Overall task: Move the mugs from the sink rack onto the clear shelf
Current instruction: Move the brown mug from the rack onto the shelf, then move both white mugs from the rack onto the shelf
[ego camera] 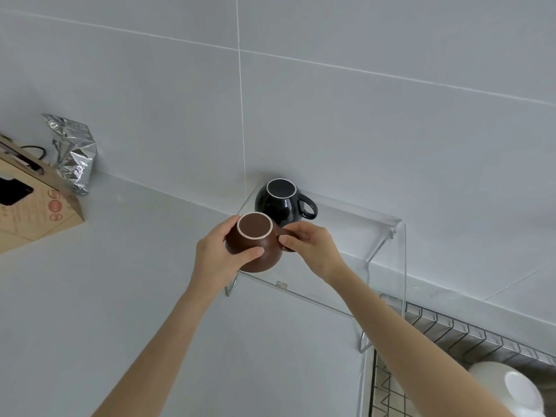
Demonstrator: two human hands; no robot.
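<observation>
Both hands on upside-down brown mug (255, 245) at shelf (388, 233) front: left hand (221, 254) wraps body, right hand (310, 245) pinches handle (black mug (279, 203) just behind).

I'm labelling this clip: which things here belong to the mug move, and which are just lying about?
Job: brown mug, black mug, clear shelf, sink rack, left hand, right hand.
Lying about: foil bag, cardboard box, white bowl.

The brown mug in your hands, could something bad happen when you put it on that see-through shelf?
Maybe. The brown mug sits near the clear shelf's front edge, so it might tip off once the left hand and right hand let go. It is also very close to the black mug, so they could knock and chip.
</observation>
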